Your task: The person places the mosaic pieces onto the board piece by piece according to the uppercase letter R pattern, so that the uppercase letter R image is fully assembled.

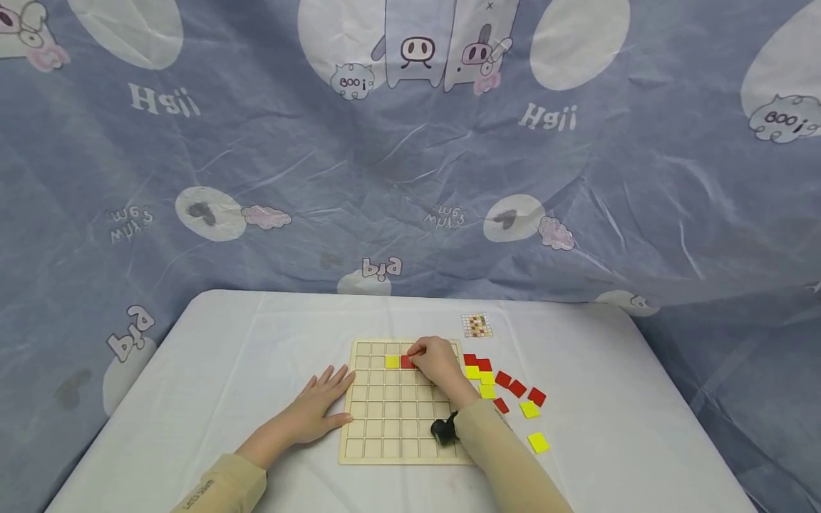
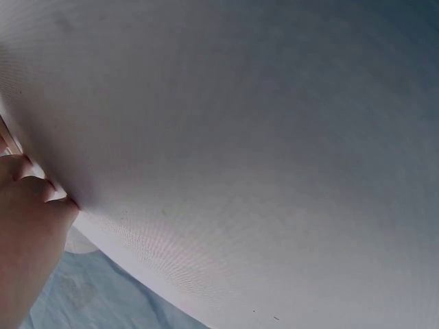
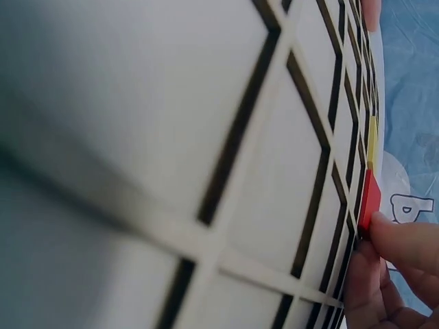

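Observation:
A wooden grid board [image 1: 391,411] lies on the white table. One yellow tile [image 1: 392,362] sits in a cell of its second row from the far edge. Just right of it, my right hand [image 1: 436,360] pinches a red tile [image 1: 407,362] between thumb and fingers. The right wrist view also shows the red tile [image 3: 370,200] at the fingertips, beside the yellow tile [image 3: 372,140]. My left hand [image 1: 314,408] lies spread with its fingertips and thumb at the board's left edge. In the left wrist view only part of the left hand [image 2: 31,226] appears.
Loose red tiles [image 1: 517,388] and yellow tiles [image 1: 538,442] are scattered right of the board, some partly behind the right arm. A small card with a coloured grid pattern [image 1: 477,325] lies beyond them. A black wrist camera [image 1: 442,432] hangs over the board. Patterned cloth [image 1: 398,164] stands behind the table.

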Tool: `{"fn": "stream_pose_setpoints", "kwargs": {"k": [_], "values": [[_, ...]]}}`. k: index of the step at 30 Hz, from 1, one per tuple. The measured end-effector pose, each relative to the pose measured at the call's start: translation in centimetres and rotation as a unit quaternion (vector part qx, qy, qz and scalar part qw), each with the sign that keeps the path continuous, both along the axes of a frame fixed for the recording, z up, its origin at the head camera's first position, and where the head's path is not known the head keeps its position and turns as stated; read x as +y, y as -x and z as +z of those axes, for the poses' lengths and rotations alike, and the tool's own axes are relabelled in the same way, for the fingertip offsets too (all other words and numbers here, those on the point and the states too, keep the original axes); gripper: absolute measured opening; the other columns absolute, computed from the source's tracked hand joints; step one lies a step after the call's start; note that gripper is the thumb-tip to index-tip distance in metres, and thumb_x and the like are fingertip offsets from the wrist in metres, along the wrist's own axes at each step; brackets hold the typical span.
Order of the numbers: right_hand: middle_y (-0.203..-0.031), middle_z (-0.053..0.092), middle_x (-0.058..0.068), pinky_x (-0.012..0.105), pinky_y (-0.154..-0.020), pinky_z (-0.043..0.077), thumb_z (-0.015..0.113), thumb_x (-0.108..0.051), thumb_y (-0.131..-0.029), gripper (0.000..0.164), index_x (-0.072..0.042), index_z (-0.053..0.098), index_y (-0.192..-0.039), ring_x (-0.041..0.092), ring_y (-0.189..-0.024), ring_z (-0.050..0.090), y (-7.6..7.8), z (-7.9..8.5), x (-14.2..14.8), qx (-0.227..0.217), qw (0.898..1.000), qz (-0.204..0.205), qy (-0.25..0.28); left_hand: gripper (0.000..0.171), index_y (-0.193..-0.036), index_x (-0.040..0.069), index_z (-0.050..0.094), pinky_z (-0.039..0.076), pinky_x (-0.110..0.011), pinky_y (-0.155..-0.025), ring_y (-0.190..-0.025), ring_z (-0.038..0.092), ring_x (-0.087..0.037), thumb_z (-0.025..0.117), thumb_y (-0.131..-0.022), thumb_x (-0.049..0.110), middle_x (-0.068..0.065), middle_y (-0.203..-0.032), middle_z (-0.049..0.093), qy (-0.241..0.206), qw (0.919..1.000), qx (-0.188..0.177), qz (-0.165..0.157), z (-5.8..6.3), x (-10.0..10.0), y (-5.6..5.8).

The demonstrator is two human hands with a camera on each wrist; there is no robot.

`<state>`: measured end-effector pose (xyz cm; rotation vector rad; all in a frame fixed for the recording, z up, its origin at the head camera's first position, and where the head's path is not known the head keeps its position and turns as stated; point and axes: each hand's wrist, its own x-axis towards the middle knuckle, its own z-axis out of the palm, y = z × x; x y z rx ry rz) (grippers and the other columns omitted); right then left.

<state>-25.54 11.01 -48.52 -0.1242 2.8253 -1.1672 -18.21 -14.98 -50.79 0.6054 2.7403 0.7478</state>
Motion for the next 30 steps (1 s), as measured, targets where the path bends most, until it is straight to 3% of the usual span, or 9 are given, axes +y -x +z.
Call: {"fn": "stream_pose_setpoints", "kwargs": {"k": [6,11,15,20,25,30], "values": [[-0.082,0.067,0.005,0.026,-0.065,0.049,0.074,-0.006,-0.087,0.006,-0.007,0.074,-0.092,0.015,-0.070,0.056,-0.1,-0.1,0.0,-0.004,1.000,0.009,-0.007,0.077,-0.155,0.009,0.031,0.007,-0.062,-0.121,-0.152,0.010,-0.040,0.064,-0.093,0.041,-0.014,-0.164,0.021,-0.009,0.9999,-0.010,0.001,0.4,0.1,-0.3],[-0.087,0.068,0.005,0.029,-0.069,0.051,0.073,-0.009,-0.088,0.011,-0.006,0.073,-0.099,0.015,-0.075,0.059,-0.4,0.2,1.1,-0.003,1.000,0.012,0.020,0.076,-0.155,0.009,0.031,0.006,-0.061,-0.121,-0.152,0.010,-0.039,0.064,-0.093,0.039,-0.013,-0.164,0.021,-0.014,0.9998,-0.016,0.005,0.4,0.2,-0.5],[-0.092,0.070,0.005,0.031,-0.070,0.054,0.071,-0.012,-0.090,0.015,-0.005,0.073,-0.103,0.016,-0.079,0.063,-0.7,1.1,3.5,-0.002,0.999,-0.006,0.046,0.076,-0.155,0.010,0.029,0.005,-0.061,-0.122,-0.153,0.009,-0.038,0.063,-0.094,0.040,-0.013,-0.164,0.019,-0.014,0.9998,-0.015,-0.002,0.0,0.1,-0.3],[-0.101,0.071,0.009,0.035,-0.076,0.057,0.071,-0.016,-0.091,0.020,-0.006,0.072,-0.109,0.021,-0.089,0.066,-0.9,2.3,7.9,-0.021,0.999,-0.039,0.031,0.076,-0.155,0.008,0.028,0.006,-0.062,-0.121,-0.152,0.009,-0.041,0.063,-0.095,0.039,-0.015,-0.164,0.020,-0.012,0.9998,-0.008,-0.014,0.4,0.0,0.0],[-0.098,0.072,0.009,0.032,-0.074,0.057,0.071,-0.016,-0.091,0.020,-0.004,0.070,-0.107,0.020,-0.081,0.065,-1.3,2.0,11.6,-0.050,0.996,-0.071,0.006,0.077,-0.155,0.008,0.029,0.007,-0.062,-0.121,-0.152,0.010,-0.041,0.063,-0.094,0.040,-0.016,-0.163,0.021,-0.007,0.9999,-0.002,-0.012,0.5,-0.1,0.0],[-0.090,0.069,0.006,0.027,-0.070,0.053,0.073,-0.014,-0.088,0.014,-0.006,0.071,-0.100,0.017,-0.075,0.060,-2.2,1.2,13.2,-0.069,0.996,-0.056,-0.022,0.077,-0.155,0.008,0.030,0.007,-0.062,-0.121,-0.152,0.010,-0.041,0.064,-0.094,0.039,-0.016,-0.163,0.021,-0.011,0.9999,-0.002,-0.005,0.4,-0.1,-0.1]]}}
